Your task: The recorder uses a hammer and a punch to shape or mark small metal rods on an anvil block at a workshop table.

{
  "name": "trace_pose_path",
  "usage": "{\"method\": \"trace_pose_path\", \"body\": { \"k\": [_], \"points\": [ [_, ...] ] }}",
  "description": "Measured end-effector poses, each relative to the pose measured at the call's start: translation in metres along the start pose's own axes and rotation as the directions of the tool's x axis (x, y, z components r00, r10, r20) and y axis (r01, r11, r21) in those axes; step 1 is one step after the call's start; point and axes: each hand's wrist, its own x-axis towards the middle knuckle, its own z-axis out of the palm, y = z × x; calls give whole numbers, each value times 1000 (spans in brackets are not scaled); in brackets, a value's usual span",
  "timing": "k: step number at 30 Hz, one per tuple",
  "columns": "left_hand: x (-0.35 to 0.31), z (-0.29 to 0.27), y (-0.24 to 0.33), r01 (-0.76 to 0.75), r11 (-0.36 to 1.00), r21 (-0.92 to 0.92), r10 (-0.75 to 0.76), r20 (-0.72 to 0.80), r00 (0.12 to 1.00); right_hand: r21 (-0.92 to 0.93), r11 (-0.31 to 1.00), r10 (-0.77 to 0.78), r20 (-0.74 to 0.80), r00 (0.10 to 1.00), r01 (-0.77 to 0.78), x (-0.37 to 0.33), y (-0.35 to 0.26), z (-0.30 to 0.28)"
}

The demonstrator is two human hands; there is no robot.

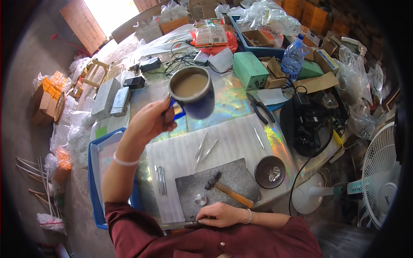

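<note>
My left hand (155,116) is closed around the handle of a dark blue mug (202,105), raised above the table. A milky brown drink (189,85) fills much of it. By the table's front edge, my right hand (223,214) rests with curled fingers beside a grey stone slab (189,189); whatever its fingertips may hold is hidden. On the slab lie a hammer (230,193) with a wooden handle and a small shiny round metal piece (201,199). Slim silvery metal strips (160,179) form a bundle left of the slab.
More metal strips (209,148) lie on the white foam sheet (172,150). A dark bowl (260,173) holds small silvery pieces. Beyond are pliers (260,109), a green box (250,71) and a water bottle (292,62). A blue tray (94,189) stands left, a fan (380,180) right.
</note>
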Motion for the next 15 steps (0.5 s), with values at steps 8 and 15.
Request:
{"method": "trace_pose_path", "body": {
  "k": [8,15],
  "points": [
    [-140,74,-3,79,977,199,-83,13,996,-57,998,30,-5,1000,-30,3,-6,2],
    [-185,94,1,72,953,294,-142,224,964,-7,994,108,147,983,-108,-26,93,30]
  ]
}}
